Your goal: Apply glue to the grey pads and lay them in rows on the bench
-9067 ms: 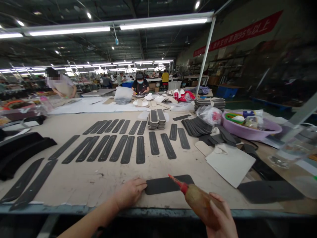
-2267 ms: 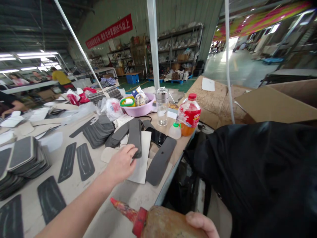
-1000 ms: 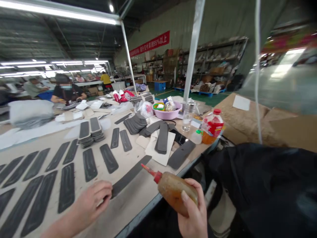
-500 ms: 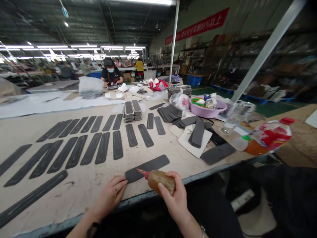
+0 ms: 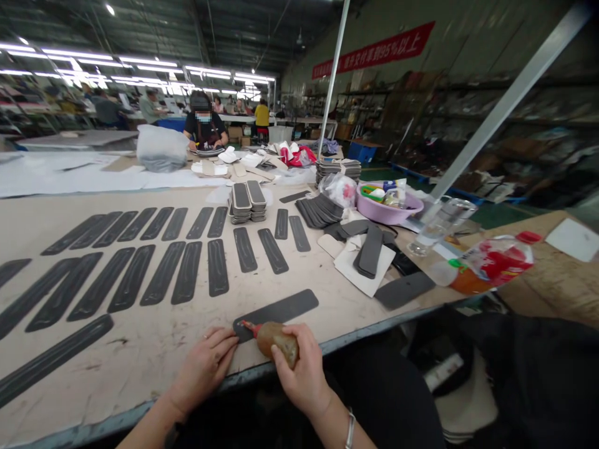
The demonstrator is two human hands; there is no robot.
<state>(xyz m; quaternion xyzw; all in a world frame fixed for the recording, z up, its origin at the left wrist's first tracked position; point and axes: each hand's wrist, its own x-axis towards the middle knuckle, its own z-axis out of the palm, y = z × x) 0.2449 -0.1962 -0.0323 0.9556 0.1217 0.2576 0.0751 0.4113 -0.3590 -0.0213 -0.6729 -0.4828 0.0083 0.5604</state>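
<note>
My right hand (image 5: 304,368) is wrapped round a brownish squeeze glue bottle (image 5: 277,344). The bottle's red nozzle points left, and its tip is at the left end of a dark grey strip (image 5: 290,307) with rounded ends. My left hand (image 5: 206,362) lies flat with its fingers stretched out, fingertips at that same end of the strip. Rows of similar dark strips (image 5: 156,272) with shiny streaks of glue lie on the table to the left and beyond. One longer strip (image 5: 56,355) lies at the near left.
Neat stacks of edged pieces (image 5: 248,201), fanned grey strips (image 5: 319,212) and a lilac basin (image 5: 388,212) stand farther back. At right are a clear cup (image 5: 425,240) and a red-capped bottle (image 5: 503,259). A co-worker (image 5: 204,125) sits across the table.
My right hand has brought the bottle left and slightly down, so its nozzle reaches the strip's left end. My left hand stays at the strip. The view has shifted slightly.
</note>
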